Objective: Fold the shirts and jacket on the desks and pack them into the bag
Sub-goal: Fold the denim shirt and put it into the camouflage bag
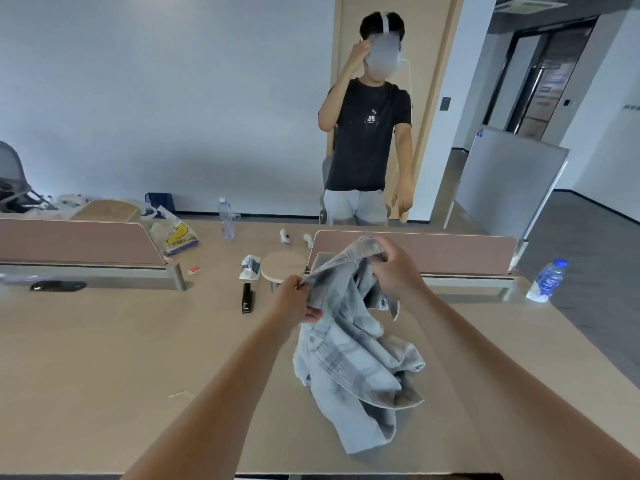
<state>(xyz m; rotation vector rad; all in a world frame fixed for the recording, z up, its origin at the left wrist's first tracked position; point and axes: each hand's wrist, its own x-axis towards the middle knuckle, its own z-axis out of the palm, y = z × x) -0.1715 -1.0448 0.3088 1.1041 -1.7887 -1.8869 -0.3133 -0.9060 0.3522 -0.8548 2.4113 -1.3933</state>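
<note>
Denim jacket (349, 358) hangs below left hand (294, 299) and right hand (394, 271), both clutching it.

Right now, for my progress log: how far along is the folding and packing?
Done: nothing looks folded or packed. In hand: left hand and right hand grip the pale blue checked garment, its lower part crumpled on the tan wooden desk. Left: folding it, then bagging.

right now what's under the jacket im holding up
Only the wooden desk shows around the jacket, whose lower part rests on it. Anything beneath the heap is covered.
</note>
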